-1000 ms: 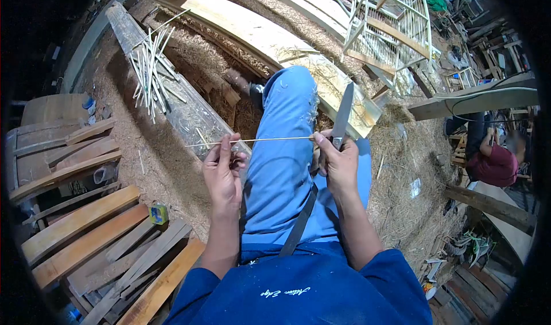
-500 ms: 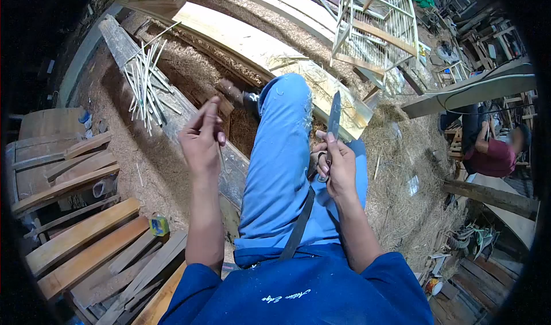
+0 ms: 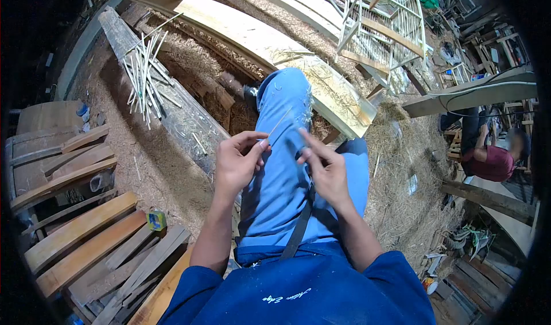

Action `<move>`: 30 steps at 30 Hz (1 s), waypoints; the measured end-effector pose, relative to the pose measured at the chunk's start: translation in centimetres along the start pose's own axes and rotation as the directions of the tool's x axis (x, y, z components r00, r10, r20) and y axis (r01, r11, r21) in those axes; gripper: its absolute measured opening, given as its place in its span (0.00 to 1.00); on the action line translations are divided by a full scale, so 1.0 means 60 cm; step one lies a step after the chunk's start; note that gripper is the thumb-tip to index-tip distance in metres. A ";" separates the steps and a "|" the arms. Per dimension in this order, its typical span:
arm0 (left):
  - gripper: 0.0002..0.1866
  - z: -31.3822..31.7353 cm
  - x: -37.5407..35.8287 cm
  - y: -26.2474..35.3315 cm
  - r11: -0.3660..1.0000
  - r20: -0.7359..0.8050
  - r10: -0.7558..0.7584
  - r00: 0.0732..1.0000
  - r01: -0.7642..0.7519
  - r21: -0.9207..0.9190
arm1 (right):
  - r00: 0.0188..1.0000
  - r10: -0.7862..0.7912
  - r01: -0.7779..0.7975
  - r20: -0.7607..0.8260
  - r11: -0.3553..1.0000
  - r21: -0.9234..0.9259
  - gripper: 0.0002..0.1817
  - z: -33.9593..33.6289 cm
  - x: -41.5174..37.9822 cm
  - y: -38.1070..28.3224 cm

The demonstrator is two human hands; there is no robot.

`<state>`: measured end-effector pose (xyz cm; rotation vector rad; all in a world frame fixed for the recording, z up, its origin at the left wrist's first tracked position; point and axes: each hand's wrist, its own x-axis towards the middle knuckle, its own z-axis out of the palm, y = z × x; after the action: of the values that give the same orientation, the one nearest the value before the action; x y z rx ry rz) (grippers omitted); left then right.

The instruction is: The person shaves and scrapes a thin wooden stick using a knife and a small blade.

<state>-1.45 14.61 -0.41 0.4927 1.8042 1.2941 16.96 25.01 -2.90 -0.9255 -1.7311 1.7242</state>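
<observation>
My left hand pinches a thin wooden stick, which slants up over the blue trouser leg. Close by on the right, my right hand is blurred, its fingers curled around something dark over the thigh; the knife blade cannot be made out. A loose pile of thin pale sticks lies on a grey weathered plank at the upper left.
A long pale board with shavings runs beyond the knee. A slatted wooden frame stands at the upper right. Wood pieces are stacked lower left. Another person sits at the far right, near a post.
My left hand has moved right and down, to over the leg, and the stick in it now shows. My right hand has shifted left and up; the upright knife blade no longer shows clearly.
</observation>
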 end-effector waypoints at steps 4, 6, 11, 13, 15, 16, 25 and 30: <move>0.10 0.009 -0.008 -0.002 0.999 -0.033 0.016 0.999 -0.014 0.053 | 0.961 -0.229 0.273 0.153 0.856 -0.438 0.24 0.012 0.001 0.000; 0.10 0.009 -0.011 -0.002 0.993 -0.035 0.028 0.999 -0.024 0.111 | 0.972 -0.195 0.232 0.128 0.863 -0.449 0.23 0.017 0.000 0.001; 0.09 -0.008 -0.034 0.011 0.985 -0.059 -0.006 0.998 0.016 0.171 | 0.986 -0.085 0.153 0.146 0.809 -0.567 0.22 0.010 -0.002 -0.004; 0.09 -0.031 -0.043 0.006 0.977 0.010 -0.113 0.994 0.109 0.186 | 0.986 -0.092 0.153 0.137 0.815 -0.558 0.23 0.010 -0.001 -0.002; 0.09 -0.052 -0.049 -0.008 0.970 0.049 -0.139 0.989 0.126 0.206 | 0.986 -0.100 0.156 0.130 0.824 -0.544 0.23 0.012 0.000 0.000; 0.09 -0.058 -0.051 -0.018 0.964 0.089 -0.166 0.982 0.142 0.225 | 0.985 -0.125 0.172 0.122 0.816 -0.551 0.24 0.011 -0.001 0.000; 0.08 -0.016 -0.049 -0.026 0.994 0.092 -0.099 0.991 0.103 -0.035 | 0.944 -0.216 0.322 0.249 0.765 -0.558 0.28 0.018 -0.017 -0.007; 0.06 -0.011 -0.046 -0.023 0.989 0.117 -0.145 0.983 0.147 -0.011 | 0.939 -0.230 0.338 0.256 0.750 -0.569 0.28 0.020 -0.017 0.004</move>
<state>-0.21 11.68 -0.48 0.4085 1.6969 1.1582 16.66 23.46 -3.10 -0.7078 -2.4726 1.0713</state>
